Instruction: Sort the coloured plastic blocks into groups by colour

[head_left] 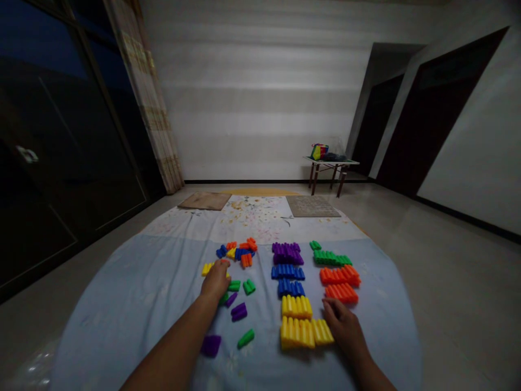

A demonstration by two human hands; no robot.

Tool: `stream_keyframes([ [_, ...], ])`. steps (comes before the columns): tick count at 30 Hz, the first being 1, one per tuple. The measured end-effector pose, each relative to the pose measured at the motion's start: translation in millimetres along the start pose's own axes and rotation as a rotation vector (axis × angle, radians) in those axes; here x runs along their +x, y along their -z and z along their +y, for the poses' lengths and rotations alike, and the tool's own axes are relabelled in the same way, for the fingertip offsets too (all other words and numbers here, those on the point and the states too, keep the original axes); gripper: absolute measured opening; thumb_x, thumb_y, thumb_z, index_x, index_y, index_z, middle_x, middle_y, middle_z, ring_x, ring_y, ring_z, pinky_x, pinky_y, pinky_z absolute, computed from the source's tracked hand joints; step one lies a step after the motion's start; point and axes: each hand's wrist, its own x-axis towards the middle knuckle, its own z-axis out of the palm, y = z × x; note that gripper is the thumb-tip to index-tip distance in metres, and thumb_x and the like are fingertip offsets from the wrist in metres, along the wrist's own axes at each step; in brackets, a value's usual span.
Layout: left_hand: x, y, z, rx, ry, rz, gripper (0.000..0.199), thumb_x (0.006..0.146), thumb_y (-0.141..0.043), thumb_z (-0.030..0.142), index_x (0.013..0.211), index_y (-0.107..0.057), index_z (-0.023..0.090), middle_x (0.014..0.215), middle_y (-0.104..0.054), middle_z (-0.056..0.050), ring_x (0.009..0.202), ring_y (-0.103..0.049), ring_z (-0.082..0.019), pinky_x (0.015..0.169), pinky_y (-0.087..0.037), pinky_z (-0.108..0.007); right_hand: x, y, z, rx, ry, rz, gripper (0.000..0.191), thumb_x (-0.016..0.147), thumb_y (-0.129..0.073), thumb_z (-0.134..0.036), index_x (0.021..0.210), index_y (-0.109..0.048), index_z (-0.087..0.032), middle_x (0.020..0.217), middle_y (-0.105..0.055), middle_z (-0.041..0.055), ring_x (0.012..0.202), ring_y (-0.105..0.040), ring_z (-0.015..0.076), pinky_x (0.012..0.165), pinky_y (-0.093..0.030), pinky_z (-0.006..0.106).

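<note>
My left hand point(216, 281) is over the mixed ribbed plastic pieces on the left, its fingers curled down and partly hidden. Yellow pieces point(207, 269) show beside it, and a bit of orange shows at its fingertips; what it grips cannot be made out. My right hand point(344, 326) rests at the right, fingers loosely bent and slightly apart, with nothing visible in them. It lies beside the short yellow row point(323, 332) and just below the orange rows point(341, 294). Longer yellow rows point(297, 332) stand left of it.
Blue rows point(290, 288), purple rows point(287, 253) and green rows point(331, 258) lie farther back. Loose green point(246, 338) and purple pieces point(239, 311) lie between my hands. Two mats, one brown point(205, 201) and one grey point(312, 206), lie at the cloth-covered table's far edge.
</note>
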Motion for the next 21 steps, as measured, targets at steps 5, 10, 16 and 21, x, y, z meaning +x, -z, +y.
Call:
stream_keyframes([
  [5,-17,19.8,-19,-0.198,0.066,0.094,0.043,0.072,-0.056,0.024,0.113,-0.053,0.014,0.113,-0.054,-0.011,0.094,-0.059,-0.016,0.085,-0.047,-0.027,0,0,2,-0.006,-0.002,-0.018,0.034,0.079,-0.046,-0.044,0.091,-0.066,-0.020,0.092,-0.071,0.0055,0.082,-0.066,0.0201,0.072,-0.049,0.026],
  [10,-44,22.8,-55,-0.282,0.144,0.107,0.046,0.067,-0.057,0.020,0.112,-0.054,0.010,0.109,-0.057,-0.013,0.085,-0.062,-0.016,0.080,-0.050,-0.030,0,0,4,-0.016,0.009,-0.043,0.034,0.079,-0.045,-0.044,0.091,-0.066,-0.020,0.090,-0.071,0.0050,0.079,-0.065,0.0196,0.070,-0.048,0.026],
  [16,-63,18.9,-77,-0.192,0.208,0.064,0.041,0.057,-0.064,0.024,0.096,-0.062,0.009,0.095,-0.061,-0.013,0.091,-0.060,-0.025,0.082,-0.048,-0.038,0,1,4,0.008,0.005,-0.047,0.037,0.079,-0.045,-0.045,0.094,-0.065,-0.018,0.085,-0.071,0.0065,0.076,-0.065,0.0202,0.067,-0.048,0.027],
  [21,-53,22.4,-82,-0.130,0.255,-0.024,0.038,0.053,-0.066,0.032,0.084,-0.062,0.011,0.080,-0.065,-0.011,0.082,-0.063,-0.028,0.074,-0.048,-0.038,1,1,3,0.039,0.006,-0.042,0.038,0.079,-0.045,-0.046,0.093,-0.065,-0.017,0.084,-0.071,0.0075,0.076,-0.064,0.0205,0.067,-0.047,0.027],
])
